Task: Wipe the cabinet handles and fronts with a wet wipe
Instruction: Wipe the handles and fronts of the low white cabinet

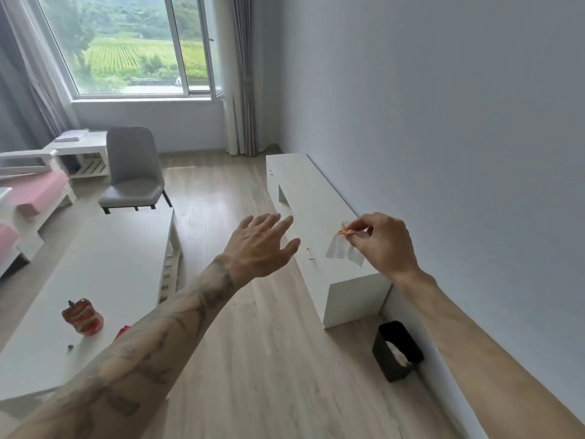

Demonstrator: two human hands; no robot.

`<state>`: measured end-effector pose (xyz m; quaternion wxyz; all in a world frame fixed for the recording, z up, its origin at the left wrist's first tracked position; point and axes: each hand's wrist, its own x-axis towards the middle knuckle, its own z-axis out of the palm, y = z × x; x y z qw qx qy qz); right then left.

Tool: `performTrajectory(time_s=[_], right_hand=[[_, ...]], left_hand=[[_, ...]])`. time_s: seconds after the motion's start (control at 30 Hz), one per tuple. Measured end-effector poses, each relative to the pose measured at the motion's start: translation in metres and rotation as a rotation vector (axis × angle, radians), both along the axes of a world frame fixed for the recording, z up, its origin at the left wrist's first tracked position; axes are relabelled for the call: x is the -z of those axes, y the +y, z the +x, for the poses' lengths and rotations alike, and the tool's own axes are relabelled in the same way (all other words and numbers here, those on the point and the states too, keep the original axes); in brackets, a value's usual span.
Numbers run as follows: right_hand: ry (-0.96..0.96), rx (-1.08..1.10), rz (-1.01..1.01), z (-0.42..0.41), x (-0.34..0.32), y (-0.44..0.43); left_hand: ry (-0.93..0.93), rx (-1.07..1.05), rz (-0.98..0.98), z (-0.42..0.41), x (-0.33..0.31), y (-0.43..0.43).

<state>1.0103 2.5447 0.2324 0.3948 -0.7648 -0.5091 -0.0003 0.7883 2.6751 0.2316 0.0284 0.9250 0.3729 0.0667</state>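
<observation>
A long low white cabinet (311, 198) runs along the right wall. A small metal handle (309, 253) shows on its near front edge, a second handle (270, 172) at the far end. My right hand (384, 240) hovers over the cabinet's near end and pinches a white wet wipe (343, 250) with an orange scrap at its top; the wipe hangs down from my fingertips. To the left of the near handle, my left hand (261, 243) is held out above the floor, fingers spread, holding nothing.
A black bin (397, 351) with white tissue inside stands on the floor by the cabinet's near end. A white coffee table (95, 274) at left carries a red jar (83, 316). A grey chair (134, 172) and a pink-cushioned sofa (28, 191) stand beyond. Wooden floor lies between.
</observation>
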Motion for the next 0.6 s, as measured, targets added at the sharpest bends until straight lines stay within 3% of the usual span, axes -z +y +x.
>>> performTrajectory(time_s=[0.6], right_hand=[[0.007, 0.155, -0.043, 0.129, 0.045, 0.413]], left_hand=[[0.078, 0.181, -0.012, 0.151, 0.034, 0.444]])
